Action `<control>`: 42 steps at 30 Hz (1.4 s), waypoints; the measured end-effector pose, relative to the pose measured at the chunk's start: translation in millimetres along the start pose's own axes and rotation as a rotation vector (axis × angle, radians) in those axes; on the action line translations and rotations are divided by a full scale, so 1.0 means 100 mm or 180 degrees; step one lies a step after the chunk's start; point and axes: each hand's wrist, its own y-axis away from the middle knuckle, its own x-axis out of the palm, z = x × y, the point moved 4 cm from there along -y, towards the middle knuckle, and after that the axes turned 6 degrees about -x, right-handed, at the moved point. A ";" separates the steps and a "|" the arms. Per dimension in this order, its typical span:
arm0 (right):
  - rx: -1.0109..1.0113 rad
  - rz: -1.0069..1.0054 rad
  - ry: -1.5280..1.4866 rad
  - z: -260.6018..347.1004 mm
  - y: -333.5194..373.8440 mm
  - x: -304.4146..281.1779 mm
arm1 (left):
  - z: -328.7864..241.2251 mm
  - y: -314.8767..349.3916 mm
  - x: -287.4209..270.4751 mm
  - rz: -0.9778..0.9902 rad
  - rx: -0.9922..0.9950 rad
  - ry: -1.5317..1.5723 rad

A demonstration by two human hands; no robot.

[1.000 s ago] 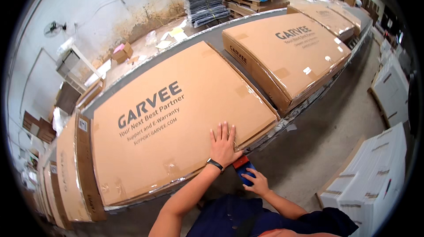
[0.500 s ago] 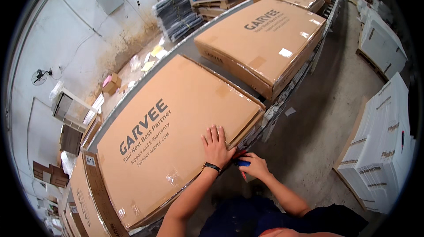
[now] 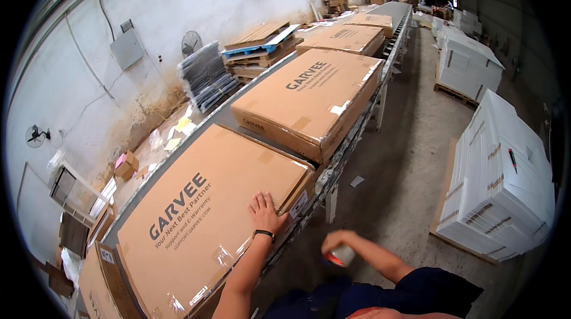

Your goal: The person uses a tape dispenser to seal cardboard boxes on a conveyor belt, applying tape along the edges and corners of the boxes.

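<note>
My left hand [image 3: 267, 214] lies flat, fingers spread, on top of a large brown cardboard box [image 3: 196, 200] near its right-hand edge. Dark print covers part of the lid, and strips of clear tape shine along the near edge. To the right, off the box and above the floor, my right hand [image 3: 339, 239] is closed around a tape dispenser [image 3: 339, 257]. Only its red edge and a pale part show, blurred by motion; the grip is mostly hidden under my fingers.
The box rests on a long conveyor [image 3: 331, 183], with another carton [image 3: 306, 102] close beyond it and more farther along. A stack of white sheets [image 3: 496, 182] stands on the right, a dark-red pen [image 3: 513, 161] on top. Wooden pallets [image 3: 262, 51] are piled by the wall.
My right hand has drawn away from the box edge with the tape dispenser. My left hand stays flat on the lid. The view has tilted up, showing more of the conveyor line.
</note>
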 end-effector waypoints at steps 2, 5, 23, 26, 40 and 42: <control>0.0833 0.0290 0.1225 0.41 0.48 0.50 | 0.03 0.05 0.02 -0.0077 0.0037 -0.0067; 0.0741 -0.0341 -0.0159 -0.91 0.57 1.71 | -0.07 0.04 -0.02 0.0062 0.0012 0.0017; -0.2447 -0.4958 -0.8541 -1.19 2.42 2.04 | 0.02 0.17 2.15 0.1639 0.1895 -0.2072; -0.3019 -0.5153 -0.8541 -1.06 2.48 2.17 | -0.13 0.44 1.90 0.0480 0.3170 -0.2901; -0.1761 -0.5110 -0.9214 -1.63 2.38 1.37 | -0.58 -2.24 0.63 0.1240 0.1129 -0.0611; -0.1643 -0.4617 -0.9482 -1.60 2.21 0.87 | -0.29 -2.40 0.94 0.1292 0.1323 -0.0483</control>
